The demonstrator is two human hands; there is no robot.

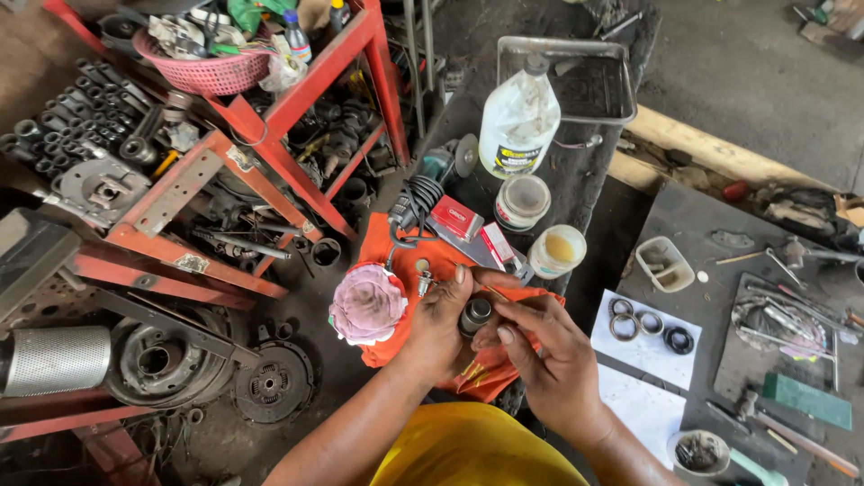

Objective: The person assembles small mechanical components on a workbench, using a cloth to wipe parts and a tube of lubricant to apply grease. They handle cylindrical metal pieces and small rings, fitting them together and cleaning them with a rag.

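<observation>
My left hand (438,326) grips a small dark metal cylinder (475,315), a bush-like part with an open round end, over an orange cloth (396,247). My right hand (549,351) meets it from the right, thumb and fingers pinching at the part's side; a thin stick-like tool (493,290) pokes out above the fingers. A small spark plug-like piece (423,281) lies on the cloth just left of my left thumb. A crumpled pink rag (367,304) sits to the left of both hands.
A white plastic jug (518,121), two round tins (522,200), a red box (455,216) and a grinder (445,162) stand behind. Rings (634,321) lie on white paper at right, beside hand tools (783,324). A red metal rack (270,126) of parts fills the left.
</observation>
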